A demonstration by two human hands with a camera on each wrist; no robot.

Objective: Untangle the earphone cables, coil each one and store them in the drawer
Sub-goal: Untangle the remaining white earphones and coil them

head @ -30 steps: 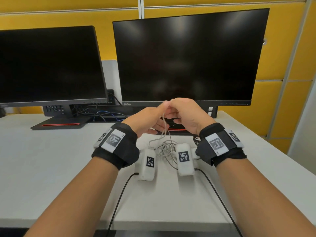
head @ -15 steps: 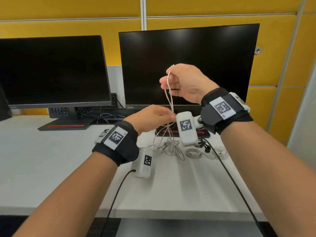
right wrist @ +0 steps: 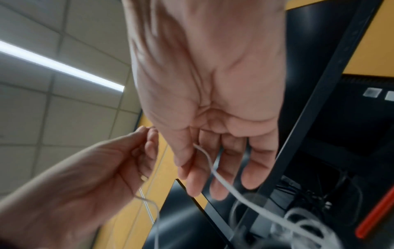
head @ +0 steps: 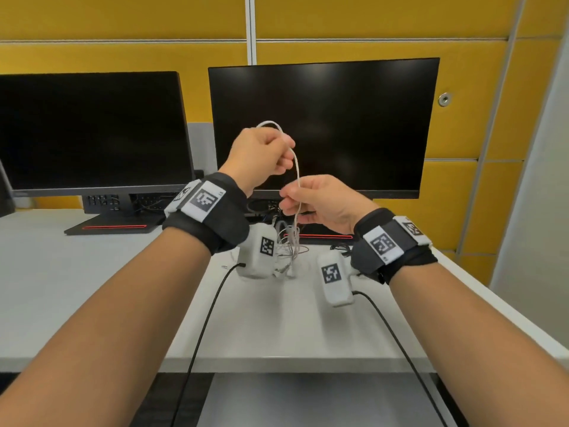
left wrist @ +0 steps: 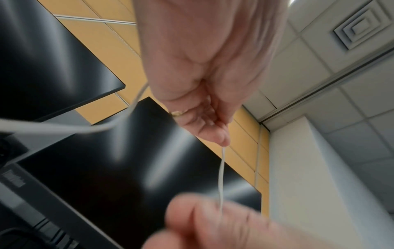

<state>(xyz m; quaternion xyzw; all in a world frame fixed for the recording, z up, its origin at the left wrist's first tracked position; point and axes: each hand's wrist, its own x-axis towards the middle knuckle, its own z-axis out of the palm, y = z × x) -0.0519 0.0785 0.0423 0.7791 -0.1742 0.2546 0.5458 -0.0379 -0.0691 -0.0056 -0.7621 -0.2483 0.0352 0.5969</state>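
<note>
A white earphone cable [head: 297,171] runs taut between my two hands above the white desk [head: 92,288]. My left hand [head: 277,155] is raised in front of the right monitor and grips the cable, which loops over its knuckles. Lower down, my right hand [head: 289,200] pinches the same cable between thumb and forefinger. Below it the cable drops into a tangle of white cables [head: 288,246] on the desk. The left wrist view shows the left fingers [left wrist: 221,139] pinching the cable [left wrist: 221,176]. In the right wrist view the cable [right wrist: 213,170] leaves the right fingers [right wrist: 183,151].
Two dark monitors [head: 92,131] [head: 323,127] stand at the back of the desk. A black earphone cable [head: 340,249] lies right of the tangle. Black camera leads [head: 203,328] hang from my wrists over the front edge. A grey surface [head: 308,402] lies below that edge.
The hands have swapped heights: my left hand rose from the tangle to the top of the cable, and my right hand dropped from high up to pinch it lower.
</note>
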